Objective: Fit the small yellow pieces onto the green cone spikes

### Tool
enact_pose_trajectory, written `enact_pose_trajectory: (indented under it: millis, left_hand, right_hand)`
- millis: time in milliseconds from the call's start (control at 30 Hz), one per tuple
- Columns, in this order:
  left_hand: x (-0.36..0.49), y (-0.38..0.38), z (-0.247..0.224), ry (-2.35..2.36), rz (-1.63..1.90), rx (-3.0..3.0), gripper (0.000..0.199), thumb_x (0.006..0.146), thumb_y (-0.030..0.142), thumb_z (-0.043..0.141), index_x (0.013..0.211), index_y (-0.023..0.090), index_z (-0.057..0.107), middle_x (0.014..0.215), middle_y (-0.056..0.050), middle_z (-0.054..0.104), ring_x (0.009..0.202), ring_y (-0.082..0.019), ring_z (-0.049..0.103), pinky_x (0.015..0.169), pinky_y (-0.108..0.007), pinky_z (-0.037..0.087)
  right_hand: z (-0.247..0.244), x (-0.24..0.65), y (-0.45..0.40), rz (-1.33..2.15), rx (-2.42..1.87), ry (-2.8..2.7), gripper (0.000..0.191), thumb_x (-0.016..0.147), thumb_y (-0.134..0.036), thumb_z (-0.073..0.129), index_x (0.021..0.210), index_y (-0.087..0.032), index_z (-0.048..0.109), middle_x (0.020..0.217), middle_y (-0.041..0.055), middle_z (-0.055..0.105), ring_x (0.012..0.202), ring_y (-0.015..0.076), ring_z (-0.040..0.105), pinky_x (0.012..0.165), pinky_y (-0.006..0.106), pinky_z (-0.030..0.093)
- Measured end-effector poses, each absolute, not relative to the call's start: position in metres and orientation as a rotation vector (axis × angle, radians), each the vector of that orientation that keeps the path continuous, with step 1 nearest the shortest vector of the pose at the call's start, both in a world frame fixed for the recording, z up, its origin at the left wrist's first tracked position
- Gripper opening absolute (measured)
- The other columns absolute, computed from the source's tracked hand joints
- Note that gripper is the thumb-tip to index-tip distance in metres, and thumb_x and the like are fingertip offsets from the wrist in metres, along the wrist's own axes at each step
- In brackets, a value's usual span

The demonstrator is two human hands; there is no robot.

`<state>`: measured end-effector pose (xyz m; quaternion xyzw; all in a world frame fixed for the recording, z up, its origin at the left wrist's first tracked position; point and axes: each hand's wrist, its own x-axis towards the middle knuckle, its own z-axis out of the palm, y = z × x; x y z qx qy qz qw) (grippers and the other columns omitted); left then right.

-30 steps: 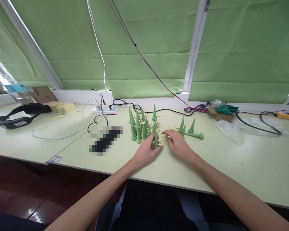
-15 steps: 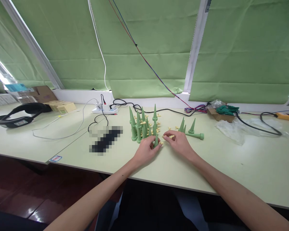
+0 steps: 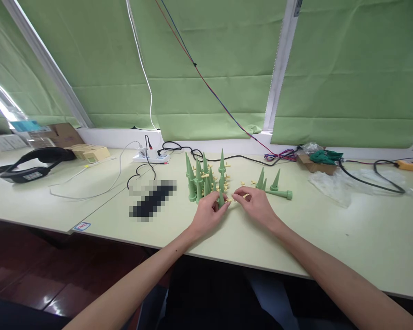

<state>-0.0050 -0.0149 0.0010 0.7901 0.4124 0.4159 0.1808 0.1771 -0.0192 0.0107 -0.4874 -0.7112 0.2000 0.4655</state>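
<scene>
Several green cones (image 3: 192, 185) with small yellow pieces between them stand upright in a close group at the middle of the table. At the near side of the group, my left hand (image 3: 208, 213) is closed on a green cone (image 3: 221, 198), with a small yellow piece (image 3: 230, 200) at its right side. My right hand (image 3: 254, 204) is just to the right, its thumb and fingers pinched near that piece; what they hold is too small to make out. Beyond it stand a few more cones (image 3: 275, 181), and one cone (image 3: 281, 194) lies on its side.
A power strip (image 3: 150, 157) with cables is at the back. A black headset (image 3: 34, 167) and small boxes (image 3: 92, 154) are at the left. An open carton (image 3: 316, 164), plastic bags (image 3: 330, 187) and a black cable are at the right. A pixelated dark patch lies left of the cones.
The cone in my left hand has shifted slightly left and up, and the yellow piece beside it now shows between my two hands. My right hand has barely moved.
</scene>
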Motion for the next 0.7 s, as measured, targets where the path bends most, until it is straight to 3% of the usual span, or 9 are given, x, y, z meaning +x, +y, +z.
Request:
enact_pose_trajectory:
  millis: [500, 700]
  left_hand:
    - [-0.0058, -0.0144, 0.0003, 1.147, 1.186, 2.254, 0.021, 0.089, 0.038, 0.058, 0.088, 0.017, 0.062, 0.06, 0.004, 0.05, 0.049, -0.009, 0.04, 0.05, -0.023, 0.032]
    - [-0.0062, -0.0143, -0.0011, 1.139, 1.176, 2.32, 0.02, 0.089, 0.034, 0.058, 0.082, 0.016, 0.061, 0.059, 0.005, 0.046, 0.051, -0.009, 0.037, 0.051, -0.024, 0.03]
  right_hand:
    - [0.0081, 0.1748, -0.0225, 0.678, -1.061, -1.802, 0.022, 0.091, -0.03, 0.052, 0.083, -0.019, 0.069, 0.081, 0.0023, 0.07, 0.067, 0.0154, 0.059, 0.063, 0.026, 0.044]
    - [0.0049, 0.1748, -0.0198, 0.595, -1.146, -1.86, 0.033, 0.093, -0.038, 0.049, 0.069, -0.018, 0.059, 0.065, -0.0009, 0.058, 0.059, 0.0129, 0.046, 0.057, 0.026, 0.034]
